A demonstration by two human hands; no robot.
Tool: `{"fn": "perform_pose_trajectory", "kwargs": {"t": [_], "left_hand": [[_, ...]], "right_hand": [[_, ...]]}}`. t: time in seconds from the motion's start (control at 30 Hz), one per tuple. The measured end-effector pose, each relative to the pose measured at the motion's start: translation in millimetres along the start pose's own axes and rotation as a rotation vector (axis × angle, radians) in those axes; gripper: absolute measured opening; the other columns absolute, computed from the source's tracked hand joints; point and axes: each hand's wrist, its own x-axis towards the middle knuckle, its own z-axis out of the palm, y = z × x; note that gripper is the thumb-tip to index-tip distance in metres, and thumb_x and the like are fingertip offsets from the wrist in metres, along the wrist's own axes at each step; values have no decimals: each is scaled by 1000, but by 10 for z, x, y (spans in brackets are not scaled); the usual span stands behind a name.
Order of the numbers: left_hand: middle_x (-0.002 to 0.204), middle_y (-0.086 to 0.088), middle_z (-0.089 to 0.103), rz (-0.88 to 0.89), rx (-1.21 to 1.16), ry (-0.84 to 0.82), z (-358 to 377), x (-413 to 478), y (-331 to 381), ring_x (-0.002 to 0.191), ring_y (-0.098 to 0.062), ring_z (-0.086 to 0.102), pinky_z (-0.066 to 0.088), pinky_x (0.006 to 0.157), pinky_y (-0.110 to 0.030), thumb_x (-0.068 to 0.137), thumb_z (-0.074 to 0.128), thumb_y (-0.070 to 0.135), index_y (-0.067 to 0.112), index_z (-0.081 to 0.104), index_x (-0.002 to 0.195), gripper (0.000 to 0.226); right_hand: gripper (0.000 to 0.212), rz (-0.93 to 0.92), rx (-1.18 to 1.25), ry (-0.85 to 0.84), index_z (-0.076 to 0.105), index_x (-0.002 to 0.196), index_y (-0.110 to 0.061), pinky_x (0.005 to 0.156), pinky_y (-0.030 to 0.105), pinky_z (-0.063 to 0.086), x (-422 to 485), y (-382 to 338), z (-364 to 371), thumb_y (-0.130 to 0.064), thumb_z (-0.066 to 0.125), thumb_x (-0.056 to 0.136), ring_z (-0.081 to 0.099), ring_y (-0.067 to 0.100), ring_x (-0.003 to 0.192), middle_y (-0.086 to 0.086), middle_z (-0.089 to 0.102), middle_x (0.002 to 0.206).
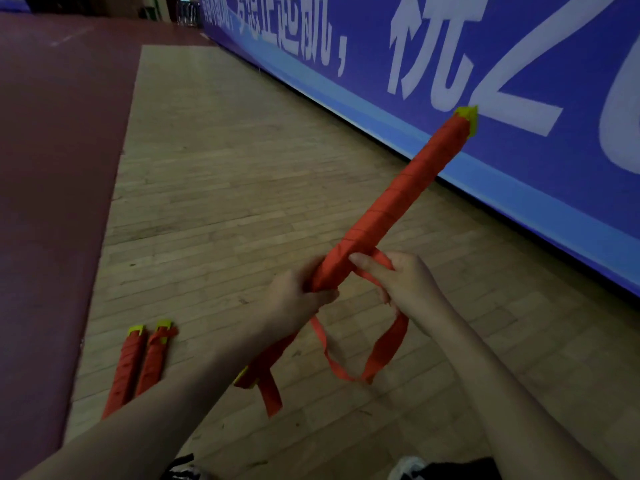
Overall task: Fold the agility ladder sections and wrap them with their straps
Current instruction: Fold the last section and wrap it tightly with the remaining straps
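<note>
A folded ladder bundle (398, 199), wound in red strap with yellow rung ends showing at its far tip, slants up to the right above the floor. My left hand (298, 299) grips its lower part. My right hand (405, 282) pinches the loose red strap (377, 355) beside the bundle; the strap loops down below both hands. Another strap end hangs under my left forearm. Two wrapped bundles (138, 365) lie side by side on the floor at the lower left.
The wooden floor (225, 168) stretches ahead, bordered by a dark red mat (52, 168) on the left. A blue banner wall (519, 98) with white lettering runs along the right. My shoes show at the bottom edge.
</note>
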Motion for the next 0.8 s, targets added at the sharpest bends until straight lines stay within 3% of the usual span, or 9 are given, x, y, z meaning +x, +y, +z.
{"fn": "perform_pose_trajectory", "kwargs": {"t": [0.1,0.17,0.3,0.43,0.67,0.8], "left_hand": [[116,3,60,112,561,98,75,-76,4,100,-25,63,51,81,-41,90,57,42,38,34,142,58],[120,4,52,199,700,120,101,-96,39,103,-25,60,51,81,-41,94,49,47,39,26,146,57],[117,3,45,229,623,32,100,-69,39,99,-21,55,47,83,-36,95,40,53,38,22,148,57],[119,-1,38,266,455,-64,191,-93,77,103,-16,44,33,84,-24,99,41,39,35,18,151,57],[116,2,42,334,275,96,187,-70,69,110,-20,46,42,95,-36,83,66,36,17,40,137,62],[109,10,49,154,102,-18,46,-31,201,100,-7,54,48,87,-22,73,79,44,31,52,120,55]], "right_hand": [[50,52,2,42,52,53,-15,37,20,33,9,-48,81,-52,62,85,42,10,31,-5,45,36],[55,98,9,89,51,50,-15,35,20,32,18,-43,100,-56,60,85,42,9,29,-4,46,36],[57,146,32,147,53,49,-14,35,19,32,10,-20,68,-59,58,85,42,8,30,-2,45,38],[54,156,65,190,58,56,-11,35,20,31,28,-21,7,-57,62,83,40,7,31,-5,43,37],[40,206,328,163,56,62,-12,33,19,25,46,-2,3,-43,67,85,33,7,32,-4,41,40],[34,186,492,109,58,72,-9,34,20,21,50,-4,-65,-38,68,85,29,7,32,-3,38,42]]}}
